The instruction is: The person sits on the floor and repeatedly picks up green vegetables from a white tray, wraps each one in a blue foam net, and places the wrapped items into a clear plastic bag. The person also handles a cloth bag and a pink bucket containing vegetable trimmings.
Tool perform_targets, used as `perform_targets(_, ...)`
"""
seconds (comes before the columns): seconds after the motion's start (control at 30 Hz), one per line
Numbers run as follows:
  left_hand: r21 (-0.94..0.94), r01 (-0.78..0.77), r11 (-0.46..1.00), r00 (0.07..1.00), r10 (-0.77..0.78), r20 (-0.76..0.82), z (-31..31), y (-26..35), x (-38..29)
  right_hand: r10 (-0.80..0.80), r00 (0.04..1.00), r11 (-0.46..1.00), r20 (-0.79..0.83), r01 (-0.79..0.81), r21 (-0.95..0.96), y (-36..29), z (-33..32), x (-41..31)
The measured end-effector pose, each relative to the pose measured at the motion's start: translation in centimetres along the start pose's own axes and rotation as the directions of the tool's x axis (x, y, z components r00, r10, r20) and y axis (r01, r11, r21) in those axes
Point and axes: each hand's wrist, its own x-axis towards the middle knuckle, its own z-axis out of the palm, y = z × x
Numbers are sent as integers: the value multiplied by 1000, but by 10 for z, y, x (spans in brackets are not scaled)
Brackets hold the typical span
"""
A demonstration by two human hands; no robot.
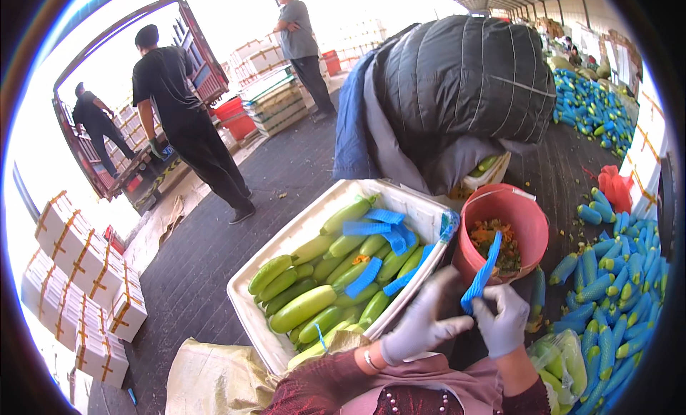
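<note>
My right hand [501, 318], in a pale glove, pinches a blue foam-net sleeve [485, 273] that stands up limp before the red bucket. My left hand [426, 318], gloved too and partly blurred, is spread with nothing in it, near the right edge of a white foam box [244, 308]. Green zucchini [303, 309] fill the box, with several loose blue foam-net sleeves [364, 278] lying on them. Orange and green plant scraps [490, 238] lie inside the red bucket [466, 254].
Netted zucchini [605, 302] are heaped at the right, beside a plastic bag [571, 356] of zucchini. A dark quilt [455, 83] covers a stack ahead. A woven sack [214, 377] lies lower left, near taped white boxes [80, 254]. Several people stand around a truck [185, 18] and beyond.
</note>
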Motion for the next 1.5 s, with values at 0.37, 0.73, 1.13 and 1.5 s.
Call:
perform_targets(0.37,200,156,967,975,-119,-189,8,18,32,-40,915,887,402,218,-408,-29,-20,-46)
perform_targets(0.73,566,-522,638,758,43,650,-2,-50,-17,330,820,300,468,-561,771,87,-8,-43)
perform_targets(1.13,969,-20,-247,848,-518,-115,-271,-207,-15,537,758,123,370,-505,855,108,-39,-107)
perform_targets(1.5,915,-126,-382,710,-679,-186,-274,-224,7,514,726,235,457,-631,739,84,-25,-103)
